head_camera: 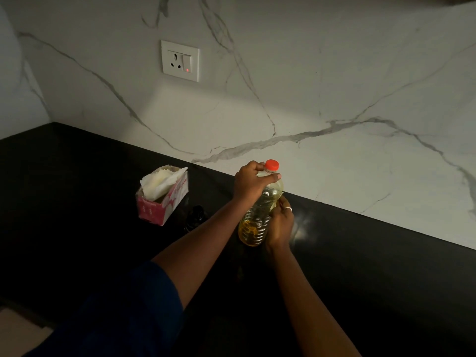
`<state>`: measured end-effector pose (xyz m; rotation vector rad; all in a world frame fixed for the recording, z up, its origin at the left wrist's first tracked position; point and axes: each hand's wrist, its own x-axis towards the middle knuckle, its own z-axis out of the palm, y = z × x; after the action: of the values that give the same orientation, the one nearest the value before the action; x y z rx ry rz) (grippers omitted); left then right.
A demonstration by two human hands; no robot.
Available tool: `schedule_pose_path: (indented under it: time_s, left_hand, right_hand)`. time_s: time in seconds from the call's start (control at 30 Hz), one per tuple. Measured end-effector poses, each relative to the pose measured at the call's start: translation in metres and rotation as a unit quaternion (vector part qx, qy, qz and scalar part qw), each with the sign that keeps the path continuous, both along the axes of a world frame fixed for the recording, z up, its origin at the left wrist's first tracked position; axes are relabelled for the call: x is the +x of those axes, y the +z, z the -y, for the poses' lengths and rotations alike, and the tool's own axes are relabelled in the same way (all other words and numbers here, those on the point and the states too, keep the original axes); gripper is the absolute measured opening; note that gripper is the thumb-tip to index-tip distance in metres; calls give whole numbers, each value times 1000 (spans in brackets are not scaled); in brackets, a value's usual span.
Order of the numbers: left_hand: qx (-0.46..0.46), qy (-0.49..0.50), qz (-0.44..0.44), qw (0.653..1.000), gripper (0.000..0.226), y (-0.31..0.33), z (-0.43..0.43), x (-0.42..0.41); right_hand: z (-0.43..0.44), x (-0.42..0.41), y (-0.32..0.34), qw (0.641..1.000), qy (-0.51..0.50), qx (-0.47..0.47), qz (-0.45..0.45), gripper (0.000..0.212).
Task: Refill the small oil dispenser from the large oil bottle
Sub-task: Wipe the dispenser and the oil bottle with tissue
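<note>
bottle point(258, 217) of clear plastic, ribbed low down, found right of centre on the black surface point(386, 266), near the marble wall point(334, 86). it leans a little, top toward the wall. whether its base rests on the surface or hangs just above it cannot be told. yellow oil fills only the lowest part and the rest looks near empty. red cap point(272, 165) is in place on the neck. left hand point(249, 184) grips the bottle's shoulder just under the cap, with fingers point(253, 167) curled round the neck from behind and the thumb laid across the front. right hand point(280, 224) holds the body from the right side, fingers point(284, 202) wrapped on the plastic at mid-height, a ring point(288, 208) on one of them. left forearm comes from a dark blue sleeve point(134, 305) at lower left. right forearm is bare. tissue box point(164, 202), pink and white, stands open to the left of the bottle, well apart from it, with white tissue bunched out of the top. small dark object point(197, 215) sits between the box and the left forearm, too dim to identify. wall socket point(180, 60) above, with a red light showing on its switch.
</note>
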<state>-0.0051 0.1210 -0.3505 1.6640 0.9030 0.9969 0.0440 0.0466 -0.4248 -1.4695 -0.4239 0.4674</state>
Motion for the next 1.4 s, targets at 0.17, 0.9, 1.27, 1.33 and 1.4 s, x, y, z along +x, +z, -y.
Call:
schedule_pose_path:
  time_s: [0.17, 0.9, 1.27, 1.33, 1.4]
  left_hand:
    - [0, 10, -1, 1000, 40, -2, 1, -1]
    - [9, 2, -16, 1000, 36, 2, -4, -6]
    - [-11, -16, -4, 1000, 40, 3, -1, -3]
    - [-14, -20, -1, 1000, 38, 4, -2, -5]
    - [-16, -25, 3, 1000, 36, 4, -3, -7]
  right_hand:
    - [10, -24, -14, 999, 20, -11, 30, 48]
    - [-6, -24, 34, 997, -33, 27, 64, 47]
    - [1, -24, 27, 998, -39, 44, -13, 45]
    - [0, -24, 33, 998, -41, 47, 16, 47]
    - [-1, -17, 43, 997, -31, 27, 57, 45]
